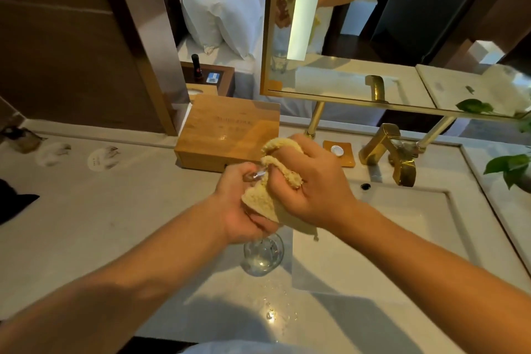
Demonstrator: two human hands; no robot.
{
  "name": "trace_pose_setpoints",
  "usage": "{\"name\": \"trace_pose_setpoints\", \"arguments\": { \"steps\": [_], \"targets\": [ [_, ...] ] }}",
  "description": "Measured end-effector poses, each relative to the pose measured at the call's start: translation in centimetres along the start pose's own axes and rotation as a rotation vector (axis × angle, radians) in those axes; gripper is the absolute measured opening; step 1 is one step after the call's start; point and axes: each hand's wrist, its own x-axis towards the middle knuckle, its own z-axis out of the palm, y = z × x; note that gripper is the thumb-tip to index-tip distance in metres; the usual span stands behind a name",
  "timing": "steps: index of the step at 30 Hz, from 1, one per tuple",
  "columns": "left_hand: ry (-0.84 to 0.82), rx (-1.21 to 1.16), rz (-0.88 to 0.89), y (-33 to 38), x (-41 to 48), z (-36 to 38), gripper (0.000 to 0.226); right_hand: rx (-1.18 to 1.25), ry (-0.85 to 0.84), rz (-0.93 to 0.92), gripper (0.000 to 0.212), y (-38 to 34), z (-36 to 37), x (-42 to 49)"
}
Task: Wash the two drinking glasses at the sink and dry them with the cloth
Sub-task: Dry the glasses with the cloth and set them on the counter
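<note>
One drinking glass [255, 177] sits in the left hand [241, 204], wrapped in the yellow cloth [275, 204] the right hand [310, 184] squeezes. Drying step, I think. The other glass [263, 253] waits below both hands on the tabletop [115, 224]; it likely needs drying next.

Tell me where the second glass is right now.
The second glass stands on the counter just left of the sink basin, directly below the left hand.

Bare forearms, 2 hands [275, 195] without rings, white top.
</note>
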Motion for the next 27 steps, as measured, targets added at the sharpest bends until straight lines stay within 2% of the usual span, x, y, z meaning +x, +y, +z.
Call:
{"name": "trace_pose_setpoints", "arguments": {
  "steps": [3, 5, 7, 9, 12, 13, 14, 16, 18, 20, 22, 24, 27],
  "targets": [
    [-0.07, 0.13, -0.029, 1.9, -1.1, 0.9, 0.047, -0.077, -0.006, -0.258, 0.031, 0.0, -2.0, 1.4],
    [-0.093, 0.139, -0.031, 2.4, -1.4, 1.5, 0.053, -0.079, 0.035, -0.277, 0.033, 0.3, -2.3, 1.6],
    [-0.063, 0.15, -0.039, 2.0, -1.1, 1.5, 0.053, -0.045, 0.083, -0.199, 0.031, 0.7, -1.6, 1.0],
    [0.034, 0.144, -0.046, 1.1, -0.1, 0.9, 0.047, 0.011, 0.115, -0.058, 0.026, 0.9, 0.0, -0.5],
    [0.208, 0.14, 0.028, -1.4, 1.7, 0.0, 0.037, 0.161, 0.144, 0.267, 0.014, 1.1, 2.8, -3.3],
    [0.276, 0.17, 0.148, -2.4, 2.4, -0.4, 0.033, 0.221, 0.143, 0.444, 0.016, 1.4, 3.9, -4.2],
    [0.348, 0.266, 0.347, -3.6, 3.1, -0.9, 0.029, 0.281, 0.131, 0.643, 0.025, 1.5, 4.7, -4.7],
    [0.432, 0.706, 0.86, -5.5, 4.3, -2.3, 0.02, 0.53, 0.094, 1.062, 0.036, 1.6, 5.8, -5.1],
    [0.379, 1.192, 1.229, -6.1, 4.7, -4.0, 0.017, 0.993, 0.077, 1.397, 0.03, 1.7, 6.0, -5.2],
    [0.251, 1.412, 1.406, -5.2, 4.6, -5.0, 0.025, 1.405, -0.037, 1.483, 0.016, 1.8, 5.9, -5.3],
    [0.12, 1.444, 1.441, -4.0, 4.3, -5.5, 0.039, 1.571, -0.132, 1.477, 0.007, 1.0, 5.5, -4.8],
    [0.069, 1.264, 1.331, -3.4, 4.2, -5.8, 0.064, 1.589, -0.14, 1.446, 0.002, 0.6, 5.0, -4.6],
    [0.122, 0.979, 1.127, -4.1, 3.9, -5.6, 0.087, 1.652, 0.026, 1.488, 0.054, 1.0, 5.2, -5.2]
  ]
}}
